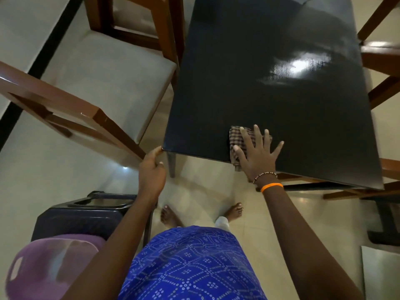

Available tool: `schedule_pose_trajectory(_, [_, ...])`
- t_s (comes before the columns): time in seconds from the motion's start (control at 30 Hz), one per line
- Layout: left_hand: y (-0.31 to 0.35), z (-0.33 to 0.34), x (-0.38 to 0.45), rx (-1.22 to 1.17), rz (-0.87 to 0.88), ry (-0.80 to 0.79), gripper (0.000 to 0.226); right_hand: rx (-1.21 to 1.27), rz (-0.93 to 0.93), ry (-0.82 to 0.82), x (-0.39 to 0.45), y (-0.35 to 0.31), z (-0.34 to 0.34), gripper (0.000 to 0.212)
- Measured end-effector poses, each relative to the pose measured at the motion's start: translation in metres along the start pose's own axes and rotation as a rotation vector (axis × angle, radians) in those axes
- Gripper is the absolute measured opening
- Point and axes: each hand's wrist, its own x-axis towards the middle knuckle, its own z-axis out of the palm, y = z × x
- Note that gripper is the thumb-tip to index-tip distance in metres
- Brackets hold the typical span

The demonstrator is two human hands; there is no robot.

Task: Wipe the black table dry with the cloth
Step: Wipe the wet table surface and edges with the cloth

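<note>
The checked cloth [239,146] lay at the black table [270,87]'s near edge, partly overhanging, pressed flat under the right hand [257,152]'s spread fingers, while the left hand [152,167] curled round the corner; an outward stroke could drag it off.

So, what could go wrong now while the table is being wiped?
1. The checked cloth hangs partly over the near edge of the black table, so it could slide off under the flat right hand.
2. The sheen far up the top may be wet, and the cloth could miss it.
3. A chair stands close beside the table.
</note>
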Motion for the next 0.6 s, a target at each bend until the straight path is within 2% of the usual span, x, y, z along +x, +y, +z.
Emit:
schedule_pose_trajectory(0.1, [-0.001,-0.006,0.004,-0.051,-0.004,0.018,0.044,0.015,-0.026,0.089,-0.004,-0.014,0.008,0.066])
schedule_pose_trajectory(0.23, [0.001,-0.011,0.009,-0.140,-0.045,0.028,0.042,0.079,-0.079,0.097,-0.013,-0.071,0.021,0.074])
schedule_pose_trajectory(0.43, [0.001,-0.018,0.015,-0.347,-0.191,-0.044,0.040,0.063,-0.428,0.057,-0.005,-0.152,0.038,0.071])
schedule_pose_trajectory(0.6, [0.005,-0.026,0.026,-0.375,-0.268,-0.097,0.040,-0.012,-0.609,0.034,0.038,-0.152,0.031,0.069])
